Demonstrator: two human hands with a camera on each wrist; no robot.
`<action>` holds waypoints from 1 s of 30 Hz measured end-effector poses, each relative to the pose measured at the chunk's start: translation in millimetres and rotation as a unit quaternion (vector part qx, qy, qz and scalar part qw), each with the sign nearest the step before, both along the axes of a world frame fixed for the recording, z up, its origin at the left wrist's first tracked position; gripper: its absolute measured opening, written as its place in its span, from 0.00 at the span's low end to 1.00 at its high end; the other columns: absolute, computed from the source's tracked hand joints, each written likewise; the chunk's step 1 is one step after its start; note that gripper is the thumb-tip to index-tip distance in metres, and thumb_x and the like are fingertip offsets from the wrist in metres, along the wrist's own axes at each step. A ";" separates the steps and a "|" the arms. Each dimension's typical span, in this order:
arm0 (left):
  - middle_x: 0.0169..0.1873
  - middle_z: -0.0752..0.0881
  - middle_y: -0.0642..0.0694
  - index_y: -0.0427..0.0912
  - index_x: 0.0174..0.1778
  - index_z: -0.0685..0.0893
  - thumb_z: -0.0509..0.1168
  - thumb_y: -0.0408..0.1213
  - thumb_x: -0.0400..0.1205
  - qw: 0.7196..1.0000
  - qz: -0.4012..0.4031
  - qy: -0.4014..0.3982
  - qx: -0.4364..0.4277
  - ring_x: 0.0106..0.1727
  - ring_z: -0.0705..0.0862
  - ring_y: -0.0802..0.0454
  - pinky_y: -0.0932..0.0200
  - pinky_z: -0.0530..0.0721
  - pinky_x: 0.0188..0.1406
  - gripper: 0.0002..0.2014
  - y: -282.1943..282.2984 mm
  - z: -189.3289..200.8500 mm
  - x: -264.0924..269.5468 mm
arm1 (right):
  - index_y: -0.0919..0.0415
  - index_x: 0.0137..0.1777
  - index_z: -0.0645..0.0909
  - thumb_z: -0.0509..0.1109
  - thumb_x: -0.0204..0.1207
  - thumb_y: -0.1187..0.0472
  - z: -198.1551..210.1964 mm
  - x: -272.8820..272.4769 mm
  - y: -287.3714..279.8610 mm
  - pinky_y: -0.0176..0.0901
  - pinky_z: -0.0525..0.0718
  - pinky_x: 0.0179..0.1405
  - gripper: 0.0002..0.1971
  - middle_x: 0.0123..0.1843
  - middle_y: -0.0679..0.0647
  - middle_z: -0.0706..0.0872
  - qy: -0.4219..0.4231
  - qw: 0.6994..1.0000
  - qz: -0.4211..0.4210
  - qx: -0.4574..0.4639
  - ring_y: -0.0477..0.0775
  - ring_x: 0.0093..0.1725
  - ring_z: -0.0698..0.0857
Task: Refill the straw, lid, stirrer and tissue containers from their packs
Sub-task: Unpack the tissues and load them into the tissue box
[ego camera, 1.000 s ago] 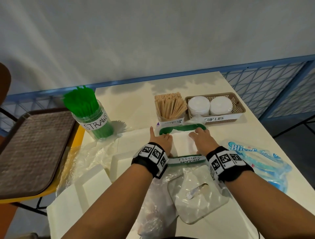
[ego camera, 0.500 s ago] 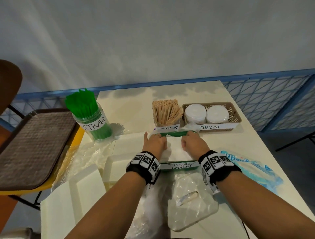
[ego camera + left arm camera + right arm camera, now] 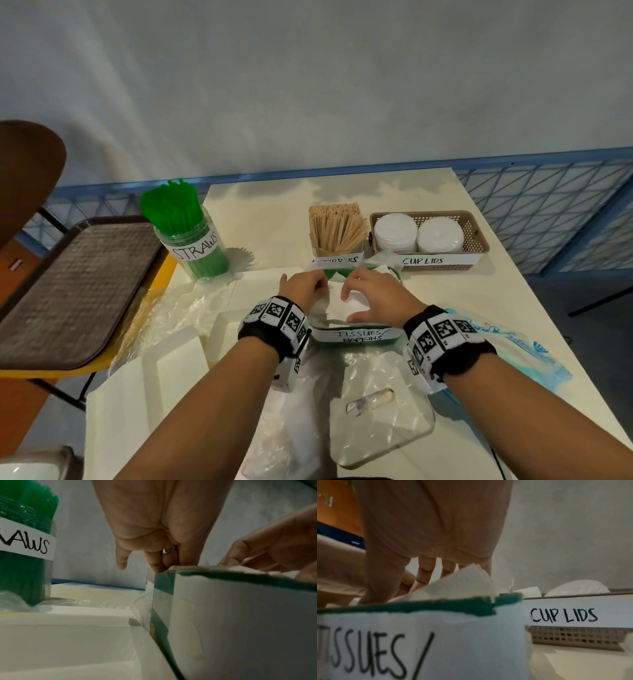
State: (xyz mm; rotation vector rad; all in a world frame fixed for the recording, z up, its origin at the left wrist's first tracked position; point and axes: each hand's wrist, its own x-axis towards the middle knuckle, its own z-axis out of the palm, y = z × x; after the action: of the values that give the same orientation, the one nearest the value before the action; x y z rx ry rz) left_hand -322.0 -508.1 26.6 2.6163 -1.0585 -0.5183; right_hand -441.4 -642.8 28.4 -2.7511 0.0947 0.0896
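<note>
The green tissue box (image 3: 356, 337), labelled "TISSUES/ NAPKINS", stands on the bench (image 3: 479, 308) just in front of the stirrer holder and the lid basket, and both hands reach down into its open top. The left hand (image 3: 303, 286) is at the box's left side with its fingers (image 3: 155, 563) pointing down at the left rim, the little finger held apart; whether they pinch anything there cannot be told. The right hand (image 3: 373, 296) arches over the white tissues (image 3: 337, 308) inside, its fingers bent and their tips (image 3: 426, 573) down among the sheets, one fold of tissue (image 3: 462, 582) standing above the torn green rim. Behind the box, the stirrer holder (image 3: 337, 255) is packed with wooden stirrers (image 3: 337, 226), and just to its right the brown mesh basket (image 3: 476, 240) labelled "CUP LIDS" holds 2 stacks of white lids (image 3: 418, 234). Farther left stands the clear jar (image 3: 191, 246) labelled "STRAWS", full of green straws (image 3: 169, 209). White foam pieces (image 3: 164, 370) and crumpled clear plastic (image 3: 178, 308) lie left of the box, a clear plastic pack with a cut-out handle (image 3: 376, 421) lies near the bench's front edge between the forearms, and a blue printed wrapper (image 3: 517, 346) lies at the right. A brown tray (image 3: 68, 291) rests on a yellow chair beside the bench.
</note>
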 end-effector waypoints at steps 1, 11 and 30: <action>0.53 0.86 0.44 0.42 0.55 0.80 0.57 0.37 0.84 1.000 -0.001 0.000 0.000 0.58 0.81 0.43 0.39 0.61 0.76 0.09 0.0 -0.2 0.6 | 0.49 0.57 0.79 0.75 0.69 0.48 -0.4 -0.2 1.2 0.48 0.71 0.66 0.18 0.66 0.47 0.75 0.000 1.000 0.011 -0.021 0.50 0.64 0.75; 0.59 0.83 0.51 0.46 0.59 0.76 0.60 0.54 0.81 0.994 -0.031 0.037 -0.101 0.63 0.79 0.51 0.41 0.52 0.78 0.17 7.9 3.0 -5.0 | 0.58 0.49 0.83 0.66 0.78 0.57 3.3 0.5 8.9 0.43 0.76 0.53 0.06 0.50 0.51 0.85 -0.104 0.991 -0.083 -0.006 0.53 0.49 0.83; 0.50 0.87 0.38 0.38 0.51 0.84 0.63 0.31 0.79 0.992 0.011 0.044 -0.121 0.53 0.82 0.42 0.65 0.69 0.43 0.08 15.0 -4.3 -18.8 | 0.56 0.59 0.82 0.73 0.72 0.54 -30.1 -86.6 60.6 0.41 0.66 0.44 0.17 0.59 0.53 0.79 0.217 0.961 0.136 -0.106 0.60 0.54 0.81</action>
State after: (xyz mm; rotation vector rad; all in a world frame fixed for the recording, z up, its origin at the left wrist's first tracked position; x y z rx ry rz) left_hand -340.8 -493.1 22.3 2.3705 -0.9956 -0.4642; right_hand -528.1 -582.2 -1.8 -2.8887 -0.1662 0.8007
